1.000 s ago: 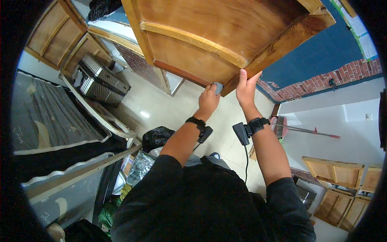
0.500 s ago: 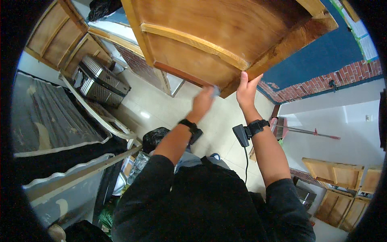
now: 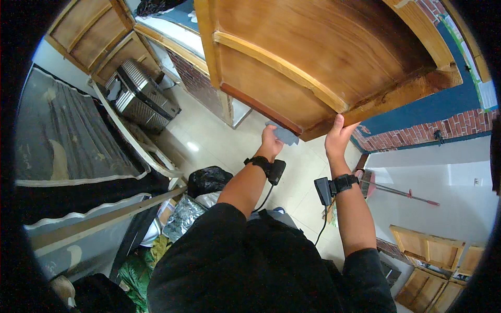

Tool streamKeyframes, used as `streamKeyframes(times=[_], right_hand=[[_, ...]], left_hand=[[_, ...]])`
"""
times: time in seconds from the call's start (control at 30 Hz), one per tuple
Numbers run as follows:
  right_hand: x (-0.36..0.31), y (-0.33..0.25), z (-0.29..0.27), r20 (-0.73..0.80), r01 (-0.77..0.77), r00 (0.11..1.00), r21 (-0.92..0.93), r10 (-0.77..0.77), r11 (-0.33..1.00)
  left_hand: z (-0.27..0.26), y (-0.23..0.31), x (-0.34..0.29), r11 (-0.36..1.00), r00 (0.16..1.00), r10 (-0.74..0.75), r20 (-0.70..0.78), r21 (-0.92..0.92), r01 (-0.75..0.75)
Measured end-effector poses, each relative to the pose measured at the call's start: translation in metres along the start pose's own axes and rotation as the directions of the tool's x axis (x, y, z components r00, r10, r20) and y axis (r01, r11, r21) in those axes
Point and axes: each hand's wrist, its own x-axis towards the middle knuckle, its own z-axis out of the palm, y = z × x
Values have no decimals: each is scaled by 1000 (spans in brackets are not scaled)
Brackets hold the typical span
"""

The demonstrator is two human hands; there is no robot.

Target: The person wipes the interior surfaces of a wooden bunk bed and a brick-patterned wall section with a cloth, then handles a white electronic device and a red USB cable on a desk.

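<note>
A large brown wooden door (image 3: pixel 276 73), with raised lighter strips across its panels, stands in front of me at the top. My right hand (image 3: pixel 338 138) grips its lower right edge, thumb on the near face and the other fingers behind. In my left hand (image 3: pixel 270 143), just below the door's reddish bottom edge, is a thin grey cloth (image 3: pixel 284 135). Its loose end spreads to the right under the door's corner. Whether the cloth touches the wood I cannot tell. Both wrists wear black straps with a small black device and a cable.
To the left, a silver ribbed suitcase (image 3: pixel 141 96) stands by a bed frame (image 3: pixel 128 128) with grey netting. Black and silver bags (image 3: pixel 209 180) lie on the floor beside me. A long-handled broom (image 3: pixel 396 191) leans at the right, near wooden cabinet doors (image 3: pixel 428 248).
My left hand, blurred before, has moved slightly right and down, and the grey cloth now shows spread out. My right hand still holds the door's edge. The whole view has shifted a little.
</note>
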Motion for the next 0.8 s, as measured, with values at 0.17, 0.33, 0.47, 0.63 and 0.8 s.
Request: streamKeyframes(times=[0.17, 0.33, 0.47, 0.63, 0.8], right_hand=[[-1, 7, 2, -34, 54, 998, 18, -53, 998], [1, 19, 8, -77, 106, 992, 92, -99, 990], [-15, 21, 21, -108, 3, 994, 169, 15, 986], [-66, 81, 48, -79, -94, 993, -156, 83, 983], [-68, 89, 36, 54, -236, 967, -170, 249, 957]], left_hand=[[-1, 55, 6, 957, 953, 289, 94, -4, -289], [6, 178, 6, 918, 895, 395, 205, -56, -393], [8, 185, 4, 897, 901, 425, 88, 97, -432], [-12, 121, 24, 956, 969, 195, 155, 191, -222], [4, 83, 11, 978, 994, 51, 101, 195, -71]])
